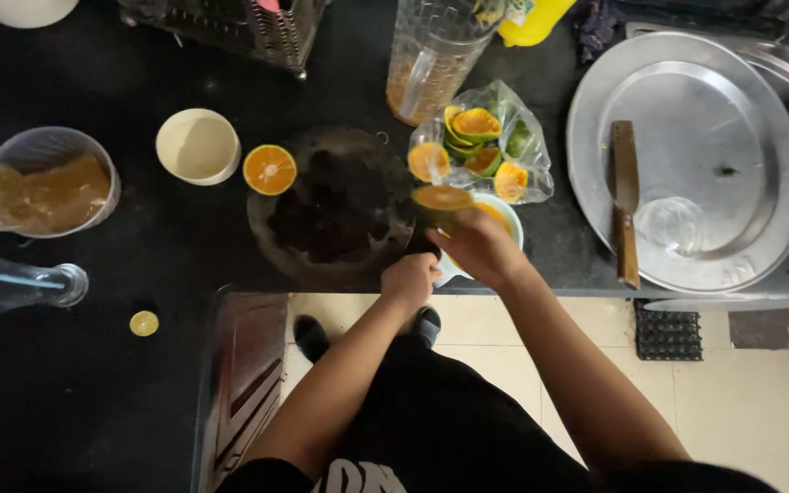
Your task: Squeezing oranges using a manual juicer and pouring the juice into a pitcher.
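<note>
Hands meet at the near edge of the black tabletop. The left hand is curled closed around the handle of a small white juicer bowl; the right hand grips a green-skinned orange half, pressing it over that bowl. Just beyond lies a clear plastic bag of squeezed orange halves. Left of the hands sits a cut orange half beside a round dark board. Further right, a wooden-handled knife rests on a round steel tray.
</note>
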